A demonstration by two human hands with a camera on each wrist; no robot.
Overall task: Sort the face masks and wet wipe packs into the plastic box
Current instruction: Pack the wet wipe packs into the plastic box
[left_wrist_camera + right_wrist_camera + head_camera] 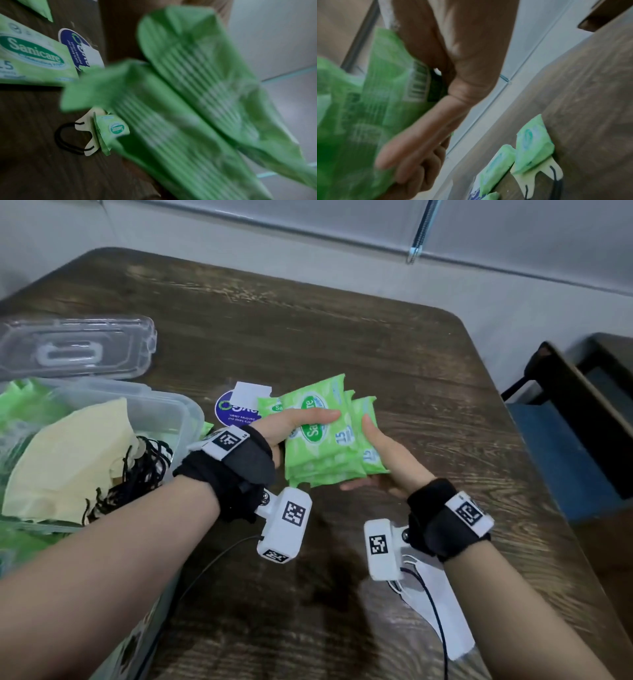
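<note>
At the far left the plastic box (191,409) stands open on the surface (394,344), already holding cream face masks (68,460) with black ear loops and some green packs along its far wall; its clear lid (78,347) lies just behind it. Right of the box, a blue round sticker (227,412) is stuck to the surface, with another wipe pack (267,407) resting just beside it. Next comes the left hand (291,426), thumb laid across the top of a stack of green wet wipe packs (325,440), its other fingers hidden beneath, so it clamps the stack from the left. The right hand (387,460) supports the stack from below and from the right, thumb pressed on the top pack and the remaining fingers curled underneath, as the right wrist view shows. The stack is held above the surface, well right of the box. To do this step well, the person should probably square the fanned edges between both palms before moving, since the slippery wrappers could slide apart. Carrying them leftward level and lowering them beside the masks rather than on the loops would likely keep the sorting tidy. The wrist views show one more mask (87,129) with a pack (111,129) lying on it, both waiting on the surface.
</note>
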